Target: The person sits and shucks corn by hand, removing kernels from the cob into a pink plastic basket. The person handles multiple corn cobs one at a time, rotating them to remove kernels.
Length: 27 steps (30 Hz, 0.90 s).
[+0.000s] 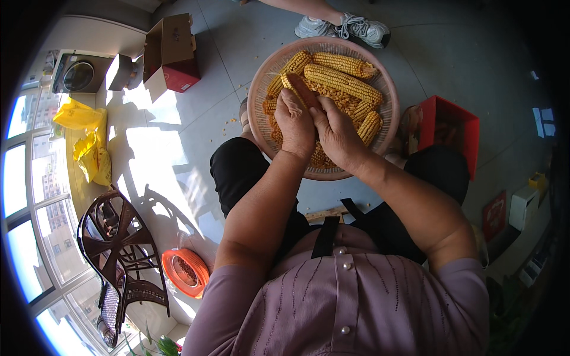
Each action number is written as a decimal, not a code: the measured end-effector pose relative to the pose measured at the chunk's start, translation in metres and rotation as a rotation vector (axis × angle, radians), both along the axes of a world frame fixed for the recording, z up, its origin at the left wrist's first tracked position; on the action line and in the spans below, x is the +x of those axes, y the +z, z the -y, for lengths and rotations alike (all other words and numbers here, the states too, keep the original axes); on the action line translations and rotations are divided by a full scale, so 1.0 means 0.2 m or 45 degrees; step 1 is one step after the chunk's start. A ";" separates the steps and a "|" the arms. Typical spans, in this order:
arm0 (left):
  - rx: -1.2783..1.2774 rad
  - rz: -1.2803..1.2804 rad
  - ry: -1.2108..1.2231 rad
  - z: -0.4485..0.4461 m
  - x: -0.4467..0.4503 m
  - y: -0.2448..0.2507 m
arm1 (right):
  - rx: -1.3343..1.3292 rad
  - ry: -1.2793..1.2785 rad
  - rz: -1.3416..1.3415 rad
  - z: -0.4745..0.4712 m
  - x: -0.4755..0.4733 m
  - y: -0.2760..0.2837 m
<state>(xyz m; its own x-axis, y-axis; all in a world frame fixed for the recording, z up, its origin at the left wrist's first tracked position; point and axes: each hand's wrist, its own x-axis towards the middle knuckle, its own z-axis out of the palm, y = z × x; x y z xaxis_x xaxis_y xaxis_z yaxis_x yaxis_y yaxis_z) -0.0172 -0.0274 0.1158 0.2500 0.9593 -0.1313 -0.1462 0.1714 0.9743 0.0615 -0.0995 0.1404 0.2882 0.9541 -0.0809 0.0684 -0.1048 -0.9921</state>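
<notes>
My left hand (294, 122) grips a partly shelled ear of corn (303, 89) over a pink plastic basket (255, 107). Yellow kernels line the ear's left side, and a reddish-brown bare strip runs along its right. My right hand (340, 133) closes around the lower end, its thumb close to my left hand. The palms hide that end of the ear. Several whole ears (343, 82) rest around the inside of the basket, on a layer of loose kernels (340, 100). The basket sits between my knees.
Right of the basket stands an open red box (454, 115) with dark reddish pieces inside. Another person's sneaker (363, 30) is at the basket's far edge. At left are a cardboard box (171, 53), yellow bags (91, 151), a dark chair (118, 244) and an orange basket (200, 267).
</notes>
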 end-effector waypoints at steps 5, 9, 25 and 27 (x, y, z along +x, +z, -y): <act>0.092 -0.104 -0.005 -0.01 -0.01 -0.01 | -0.006 -0.027 0.033 0.00 0.00 -0.03; 0.085 -0.098 0.051 -0.01 0.00 -0.03 | 0.040 -0.036 0.060 0.00 0.00 -0.02; -0.193 -0.089 -0.022 -0.04 -0.06 0.02 | -0.117 -0.029 -0.432 0.00 0.03 0.07; -0.303 -0.049 -0.097 -0.02 -0.06 0.06 | -0.088 -0.041 -0.454 0.00 0.02 0.04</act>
